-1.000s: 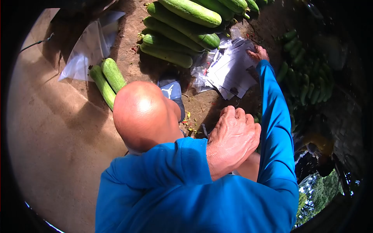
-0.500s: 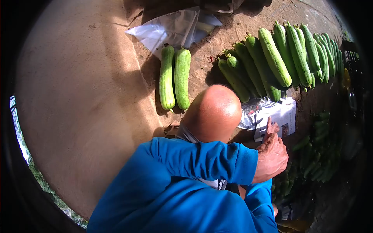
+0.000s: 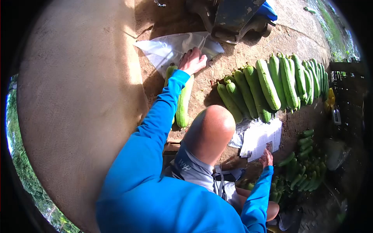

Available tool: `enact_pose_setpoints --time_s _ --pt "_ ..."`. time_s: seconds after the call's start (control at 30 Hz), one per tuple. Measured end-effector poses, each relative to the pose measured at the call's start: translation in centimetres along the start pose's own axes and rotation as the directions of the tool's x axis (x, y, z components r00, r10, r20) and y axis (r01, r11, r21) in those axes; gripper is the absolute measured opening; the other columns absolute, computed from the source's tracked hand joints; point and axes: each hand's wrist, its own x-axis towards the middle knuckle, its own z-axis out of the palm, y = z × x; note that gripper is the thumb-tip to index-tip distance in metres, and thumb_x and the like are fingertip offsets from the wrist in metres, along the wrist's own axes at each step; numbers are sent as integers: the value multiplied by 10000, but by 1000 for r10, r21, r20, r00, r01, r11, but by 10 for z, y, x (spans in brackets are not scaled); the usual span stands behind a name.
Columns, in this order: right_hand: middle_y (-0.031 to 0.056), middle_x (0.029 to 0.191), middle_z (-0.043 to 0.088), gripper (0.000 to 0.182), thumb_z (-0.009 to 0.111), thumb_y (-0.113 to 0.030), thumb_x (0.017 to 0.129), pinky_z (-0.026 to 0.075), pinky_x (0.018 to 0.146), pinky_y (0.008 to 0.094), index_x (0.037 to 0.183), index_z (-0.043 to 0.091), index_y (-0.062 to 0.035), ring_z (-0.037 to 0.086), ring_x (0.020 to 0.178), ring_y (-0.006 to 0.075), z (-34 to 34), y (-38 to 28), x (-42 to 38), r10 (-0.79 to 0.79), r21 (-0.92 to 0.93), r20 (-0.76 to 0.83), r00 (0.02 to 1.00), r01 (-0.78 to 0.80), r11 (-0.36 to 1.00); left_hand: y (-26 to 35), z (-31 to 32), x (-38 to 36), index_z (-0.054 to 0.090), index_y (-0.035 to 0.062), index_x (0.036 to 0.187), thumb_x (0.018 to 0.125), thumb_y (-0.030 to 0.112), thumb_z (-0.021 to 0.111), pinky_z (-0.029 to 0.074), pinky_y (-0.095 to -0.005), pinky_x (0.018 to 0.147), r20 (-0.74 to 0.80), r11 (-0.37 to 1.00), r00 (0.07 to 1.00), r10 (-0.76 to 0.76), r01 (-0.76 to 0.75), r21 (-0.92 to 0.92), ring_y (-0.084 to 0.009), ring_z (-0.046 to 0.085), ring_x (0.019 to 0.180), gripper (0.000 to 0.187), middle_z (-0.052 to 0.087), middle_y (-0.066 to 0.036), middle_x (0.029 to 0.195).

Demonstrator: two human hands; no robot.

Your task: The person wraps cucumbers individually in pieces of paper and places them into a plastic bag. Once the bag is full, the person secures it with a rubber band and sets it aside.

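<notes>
My left hand (image 3: 192,61) is stretched over the clear plastic bag (image 3: 165,46), above the top end of a long green gourd (image 3: 183,103). Its thumb stands apart from the fingers, and I see nothing gripped in it. A second gourd (image 3: 170,72) lies alongside, mostly hidden by my blue sleeve. On the other side of my knee, my right hand (image 3: 266,159) is closed on the lower edge of some printed paper (image 3: 261,136). Crumpled clear plastic (image 3: 236,138) lies beside the paper.
A row of long green gourds (image 3: 268,87) stretches to the right. Smaller green vegetables (image 3: 305,171) lie in shade at lower right. A dark metal object with a wheel (image 3: 237,19) stands at the top. A raised concrete surface (image 3: 77,97) runs along the left.
My left hand has left the paper beside my right hand and moved up and left to the plastic bag. My right hand stays with the paper. The view has shifted.
</notes>
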Motion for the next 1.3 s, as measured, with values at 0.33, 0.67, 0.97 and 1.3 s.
enact_pose_setpoints --time_s 0.33,0.67,0.97,1.3 --pt "-27 951 611 447 638 -407 935 468 692 269 1221 615 -65 561 853 91 26 -82 -157 -83 -207 -3 997 80 975 -93 59 28 532 25 1127 790 328 593 482 -573 843 5 859 983 -182 156 487 -446 598 1042 457 598 -253 1157" --pt "160 1064 608 412 601 -391 946 514 824 398 1150 626 -35 626 957 310 107 -108 -249 -453 -431 133 881 463 774 -85 62 28 482 81 1292 792 588 572 460 -584 921 116 721 971 -210 74 689 -447 527 1172 718 532 -213 1281" --pt "215 1098 624 423 589 -404 923 478 909 453 1170 636 -64 607 1059 377 155 -21 -271 -242 -386 322 915 360 849 -157 103 -10 547 36 1077 835 500 552 466 -561 820 295 799 936 -191 -27 601 -449 584 945 523 589 -250 1043" --pt "169 1028 642 327 623 -290 916 517 773 404 1111 650 -28 635 914 314 144 -56 -269 -427 -234 97 899 438 868 -87 26 29 532 -7 758 983 336 445 439 -517 673 -22 955 962 273 -269 126 -485 553 739 420 602 -280 771"
